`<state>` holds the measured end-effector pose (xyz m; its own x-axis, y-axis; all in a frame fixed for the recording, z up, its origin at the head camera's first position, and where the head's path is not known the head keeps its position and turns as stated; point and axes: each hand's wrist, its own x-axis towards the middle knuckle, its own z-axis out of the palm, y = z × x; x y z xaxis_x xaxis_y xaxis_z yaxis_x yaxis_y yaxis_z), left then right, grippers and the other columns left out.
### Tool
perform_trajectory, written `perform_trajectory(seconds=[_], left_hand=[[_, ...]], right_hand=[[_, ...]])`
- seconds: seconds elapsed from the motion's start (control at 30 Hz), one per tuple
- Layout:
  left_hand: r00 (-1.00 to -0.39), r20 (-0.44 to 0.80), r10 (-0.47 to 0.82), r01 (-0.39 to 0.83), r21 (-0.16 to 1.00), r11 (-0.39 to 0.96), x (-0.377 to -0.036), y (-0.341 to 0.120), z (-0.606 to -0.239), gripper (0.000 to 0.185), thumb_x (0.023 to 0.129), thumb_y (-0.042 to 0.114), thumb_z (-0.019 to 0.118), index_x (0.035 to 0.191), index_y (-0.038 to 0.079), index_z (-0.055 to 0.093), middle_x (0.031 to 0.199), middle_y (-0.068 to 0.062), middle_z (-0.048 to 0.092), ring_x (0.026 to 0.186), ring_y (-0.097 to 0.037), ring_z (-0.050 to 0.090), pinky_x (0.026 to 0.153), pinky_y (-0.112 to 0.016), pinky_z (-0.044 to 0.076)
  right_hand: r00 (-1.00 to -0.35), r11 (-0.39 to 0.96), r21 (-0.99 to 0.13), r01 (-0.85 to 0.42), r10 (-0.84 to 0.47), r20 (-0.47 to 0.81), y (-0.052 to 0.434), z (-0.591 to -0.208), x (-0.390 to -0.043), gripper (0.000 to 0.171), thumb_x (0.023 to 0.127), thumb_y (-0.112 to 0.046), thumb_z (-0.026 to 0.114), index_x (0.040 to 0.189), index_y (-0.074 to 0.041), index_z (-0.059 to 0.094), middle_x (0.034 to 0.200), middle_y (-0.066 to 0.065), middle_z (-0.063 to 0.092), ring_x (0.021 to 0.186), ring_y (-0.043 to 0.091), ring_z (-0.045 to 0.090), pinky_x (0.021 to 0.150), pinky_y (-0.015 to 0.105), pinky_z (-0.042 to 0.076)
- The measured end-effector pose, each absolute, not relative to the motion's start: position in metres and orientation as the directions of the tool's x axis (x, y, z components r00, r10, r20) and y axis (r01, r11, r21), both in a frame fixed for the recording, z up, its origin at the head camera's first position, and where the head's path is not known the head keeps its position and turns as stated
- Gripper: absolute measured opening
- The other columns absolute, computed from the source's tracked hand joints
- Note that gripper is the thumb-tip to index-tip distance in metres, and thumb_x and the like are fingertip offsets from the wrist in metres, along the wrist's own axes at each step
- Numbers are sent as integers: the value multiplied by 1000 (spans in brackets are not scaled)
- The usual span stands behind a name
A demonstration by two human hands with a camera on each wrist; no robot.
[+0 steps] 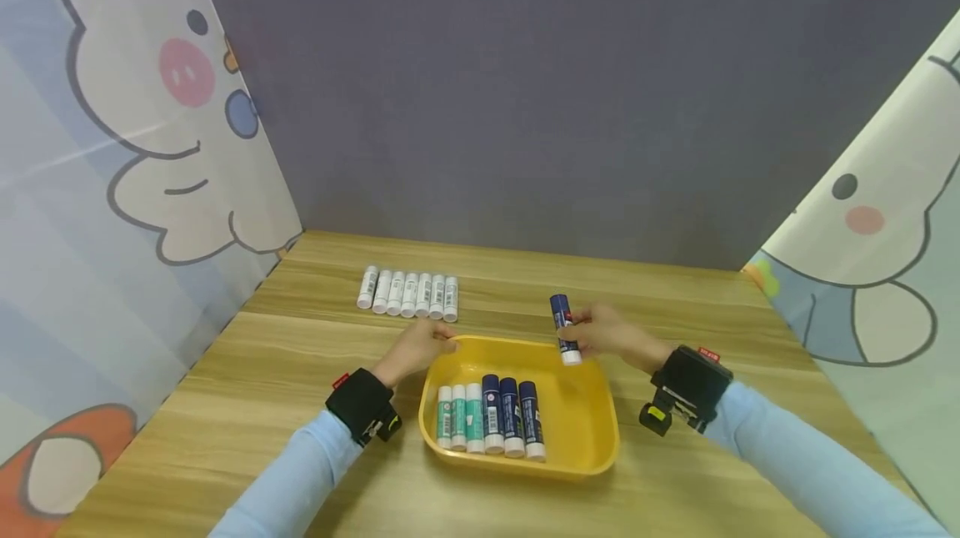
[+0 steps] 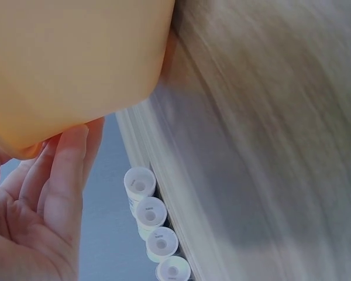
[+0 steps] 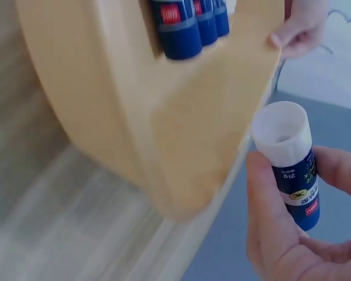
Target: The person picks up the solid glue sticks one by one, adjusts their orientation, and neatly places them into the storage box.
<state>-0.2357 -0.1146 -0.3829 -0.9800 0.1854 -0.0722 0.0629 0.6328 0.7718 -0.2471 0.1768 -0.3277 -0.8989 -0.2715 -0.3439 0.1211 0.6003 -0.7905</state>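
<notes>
My right hand (image 1: 609, 331) pinches a dark blue glue stick (image 1: 564, 328) with a white base, held over the far right rim of the yellow tray (image 1: 603, 438). In the right wrist view the white end of this glue stick (image 3: 298, 164) faces the camera, between thumb and fingers. At the tray's far left corner, my left hand (image 1: 420, 348) grips the rim; in the left wrist view its fingers (image 2: 70, 164) curl up against the tray wall (image 2: 76, 64). Inside the tray lie three green-and-white glue sticks (image 1: 459, 417) and three dark blue glue sticks (image 1: 512, 417), side by side.
A row of several white glue sticks (image 1: 409, 294) lies on the wooden table (image 1: 300, 354) behind the tray's left corner. A grey panel (image 1: 510, 104) rises at the table's back edge, and cartoon-printed curtains (image 1: 150, 146) flank both sides.
</notes>
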Motion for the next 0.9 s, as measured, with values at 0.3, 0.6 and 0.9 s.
perform_trajectory(seconds=[0.3,0.6,0.9], left_hand=[[-974,-8,228,132,795,592,-236,-118,-386,17,83,13,64,94,1,70,90,-11,67,80,-19,61,70,-32,49],[-977,-33,212,105,790,605,-235,-118,-387,19,84,13,64,97,1,70,92,-10,67,81,-18,60,70,-31,49],[-983,-49,177,74,778,624,-237,-115,-388,18,84,13,64,97,3,70,93,-8,68,82,-17,60,72,-31,49]], right_hand=[[-903,546,-827,133,-278,-328,166,-343,-216,44,86,-14,62,117,14,47,95,18,60,73,16,61,69,35,55],[-891,649,-758,60,-307,-334,161,-359,-193,29,82,-16,67,98,6,58,76,7,61,62,14,58,57,29,52],[-926,832,-550,-76,-264,-270,147,-366,-193,62,78,-18,71,127,8,43,92,10,63,69,15,57,65,31,52]])
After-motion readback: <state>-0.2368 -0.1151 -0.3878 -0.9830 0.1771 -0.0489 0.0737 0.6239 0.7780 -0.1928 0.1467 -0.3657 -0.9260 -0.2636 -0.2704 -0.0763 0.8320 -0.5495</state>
